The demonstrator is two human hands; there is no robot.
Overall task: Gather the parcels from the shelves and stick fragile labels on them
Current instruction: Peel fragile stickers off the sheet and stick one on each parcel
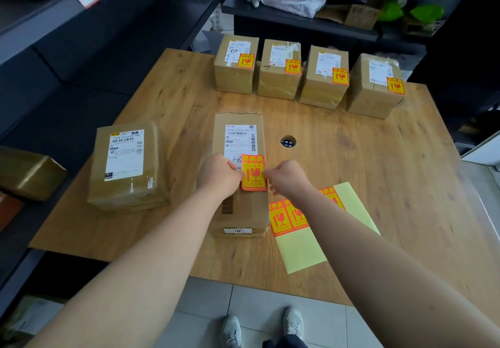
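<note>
A long brown parcel [239, 207] lies at the middle of the wooden table [378, 172]. An orange fragile label [253, 172] sits on its top by the white shipping slip. My left hand [219, 176] pinches the label's left edge and my right hand [288, 177] pinches its right edge. A yellow backing sheet [303, 250] with three more orange labels lies right of the parcel, partly under my right forearm. A wider parcel [125, 166] at the left carries no orange label. Several small parcels [305, 74] at the far edge each bear one.
Dark shelves [81, 36] run along the left, with a brown parcel [29, 172] on a lower shelf. A back shelf [297, 15] holds bags and boxes. A round cable hole [288, 141] opens in the tabletop. My shoes [262, 328] stand on the tiled floor.
</note>
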